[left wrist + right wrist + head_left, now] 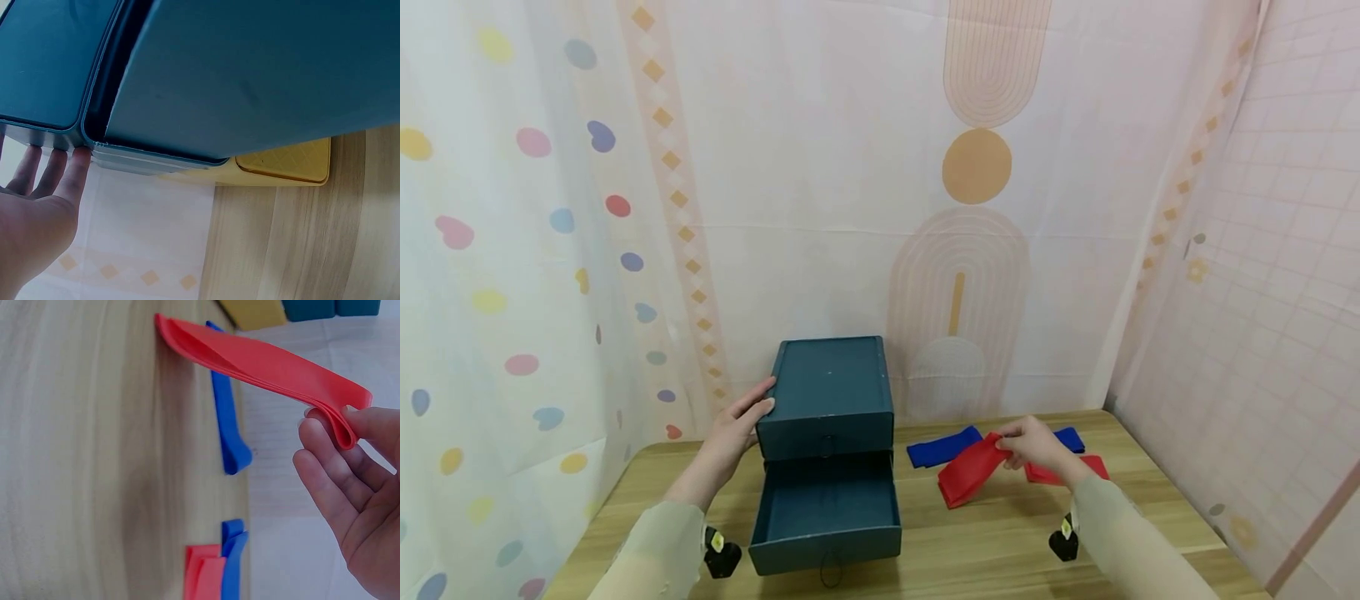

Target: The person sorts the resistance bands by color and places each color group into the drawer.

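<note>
My left hand (730, 437) touches the left side of a dark teal drawer cabinet (831, 379), its fingers fairly straight along the wall. Below the cabinet's upper drawer, another teal drawer (825, 546) is pulled out, and its visible inside is bare. My right hand (1037, 442) pinches one end of a folded red resistance band (269, 365) between thumb and fingers. The band's far end slopes down to the left, over the table. Behind it lies a folded blue band (943, 447). A second red band (1096, 467) and another blue band (1070, 439) lie to the right, partly behind the right hand.
A yellow drawer (287, 161) shows beneath the teal ones in the left wrist view. The wooden table (970, 550) carries everything. Patterned curtains (820, 208) hang behind the table and along both sides. A thin loop pull (831, 575) hangs from the pulled-out drawer's front.
</note>
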A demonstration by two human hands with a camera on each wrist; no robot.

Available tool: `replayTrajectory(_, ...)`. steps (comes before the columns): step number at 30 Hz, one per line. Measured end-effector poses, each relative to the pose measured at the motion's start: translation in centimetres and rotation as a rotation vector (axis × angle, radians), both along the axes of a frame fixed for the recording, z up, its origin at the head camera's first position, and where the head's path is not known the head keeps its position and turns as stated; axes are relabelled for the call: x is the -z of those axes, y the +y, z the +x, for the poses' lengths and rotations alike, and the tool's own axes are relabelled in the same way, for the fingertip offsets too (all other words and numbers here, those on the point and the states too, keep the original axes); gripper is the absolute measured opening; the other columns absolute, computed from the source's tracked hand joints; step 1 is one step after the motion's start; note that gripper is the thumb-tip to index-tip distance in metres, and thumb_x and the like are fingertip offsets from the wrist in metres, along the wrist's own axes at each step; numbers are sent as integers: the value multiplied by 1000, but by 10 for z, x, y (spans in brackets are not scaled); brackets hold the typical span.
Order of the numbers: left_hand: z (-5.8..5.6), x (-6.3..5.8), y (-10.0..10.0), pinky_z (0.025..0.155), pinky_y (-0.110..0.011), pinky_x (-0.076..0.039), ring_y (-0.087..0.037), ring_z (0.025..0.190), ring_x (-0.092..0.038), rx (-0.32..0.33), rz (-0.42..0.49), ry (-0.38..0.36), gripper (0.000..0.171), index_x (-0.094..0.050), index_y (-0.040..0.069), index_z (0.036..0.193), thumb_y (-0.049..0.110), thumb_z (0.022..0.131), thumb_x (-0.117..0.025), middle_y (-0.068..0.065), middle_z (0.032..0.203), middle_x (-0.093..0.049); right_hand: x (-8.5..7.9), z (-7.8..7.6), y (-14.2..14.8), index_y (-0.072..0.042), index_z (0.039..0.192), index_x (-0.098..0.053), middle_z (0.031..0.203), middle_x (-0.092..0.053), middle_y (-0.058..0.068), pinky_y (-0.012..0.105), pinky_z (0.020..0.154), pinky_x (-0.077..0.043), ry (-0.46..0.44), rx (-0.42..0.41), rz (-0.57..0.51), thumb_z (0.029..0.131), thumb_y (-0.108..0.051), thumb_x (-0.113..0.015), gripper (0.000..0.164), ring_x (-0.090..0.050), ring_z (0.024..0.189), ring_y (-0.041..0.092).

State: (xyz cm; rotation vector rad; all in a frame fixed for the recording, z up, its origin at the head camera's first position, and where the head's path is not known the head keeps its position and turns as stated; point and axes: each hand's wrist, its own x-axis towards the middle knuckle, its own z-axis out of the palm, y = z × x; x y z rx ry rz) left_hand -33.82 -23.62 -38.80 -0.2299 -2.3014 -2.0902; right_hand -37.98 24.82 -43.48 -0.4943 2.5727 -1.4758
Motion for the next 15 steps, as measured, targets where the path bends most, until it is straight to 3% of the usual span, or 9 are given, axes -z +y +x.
replayTrajectory(8,0,0,-1,110,-52,-28,-31,141,-25,1,0,-1,62,-31,20,154,41,100,-53,-7,160,-15,-20,6,-6,12,120,-63,83,-71,15,41,64,-58,-17,-10,-16,94,-3,-58,30,-68,65,28)
replayTrajectory(15,-1,1,0,110,-52,-28,-31,142,-24,4,-4,0,62,-31,19,154,41,100,-53,-7,160,-14,-38,13,-7,12,120,-63,86,-72,16,40,65,-58,39,-48,7,95,-5,-59,30,-69,69,31)
